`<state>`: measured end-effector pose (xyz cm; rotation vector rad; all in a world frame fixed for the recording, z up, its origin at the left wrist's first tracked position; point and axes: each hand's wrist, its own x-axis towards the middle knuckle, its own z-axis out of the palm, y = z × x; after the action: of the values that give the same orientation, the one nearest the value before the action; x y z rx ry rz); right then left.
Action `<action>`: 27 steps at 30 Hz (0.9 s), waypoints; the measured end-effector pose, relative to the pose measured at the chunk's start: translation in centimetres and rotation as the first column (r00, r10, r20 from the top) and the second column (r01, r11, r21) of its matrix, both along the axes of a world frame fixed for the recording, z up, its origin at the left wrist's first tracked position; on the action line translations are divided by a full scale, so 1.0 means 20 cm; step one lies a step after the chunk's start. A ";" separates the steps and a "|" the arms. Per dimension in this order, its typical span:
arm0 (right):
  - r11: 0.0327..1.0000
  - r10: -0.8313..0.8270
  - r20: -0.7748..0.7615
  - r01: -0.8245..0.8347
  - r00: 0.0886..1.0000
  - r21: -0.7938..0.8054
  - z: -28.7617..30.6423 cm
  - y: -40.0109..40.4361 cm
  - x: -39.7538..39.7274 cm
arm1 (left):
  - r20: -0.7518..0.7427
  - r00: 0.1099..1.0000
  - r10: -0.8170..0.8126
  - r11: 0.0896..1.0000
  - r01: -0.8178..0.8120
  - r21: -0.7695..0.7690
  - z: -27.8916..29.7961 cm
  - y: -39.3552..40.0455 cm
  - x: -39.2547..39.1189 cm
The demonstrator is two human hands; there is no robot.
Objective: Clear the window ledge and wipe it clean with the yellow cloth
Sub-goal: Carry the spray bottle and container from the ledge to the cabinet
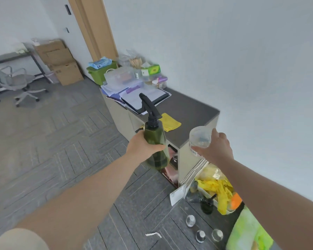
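Gripping a green spray bottle with fingers curled round its body, the left hand holds it upright near the dark ledge. The right hand clasps a clear plastic container, fingers wrapped round it. Between them, farther off, the yellow cloth lies crumpled on the ledge's near-left edge.

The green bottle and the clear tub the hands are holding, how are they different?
The green spray bottle is tall, dark and see-through green, with a black trigger top; the clear tub is short, round and colourless. The left hand grips the bottle, the right hand the tub. Both are held up near the dark counter.
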<state>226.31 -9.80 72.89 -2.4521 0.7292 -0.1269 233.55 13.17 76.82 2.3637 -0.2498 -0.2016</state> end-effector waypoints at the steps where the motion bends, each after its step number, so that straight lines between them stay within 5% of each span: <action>1: 1.000 -0.002 0.004 0.002 1.000 -0.003 0.00 0.00 0.10 | 0.007 1.000 -0.001 1.000 0.001 0.004 0.00 0.00 0.10; 14: 0.947 -0.322 -0.016 0.322 0.947 0.013 -0.13 -0.12 1.07 | -0.002 0.979 -0.204 0.979 0.204 -0.018 -0.14 -0.19 1.51; 27: 0.874 -0.479 -0.100 0.484 0.872 0.034 -0.37 -0.39 1.68 | -0.050 0.918 -0.393 0.919 0.393 -0.005 -0.34 -0.72 2.27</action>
<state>259.92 -17.69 65.56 -2.1807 1.3575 -0.1844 278.88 -1.29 70.11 2.2878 -0.7028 -0.4526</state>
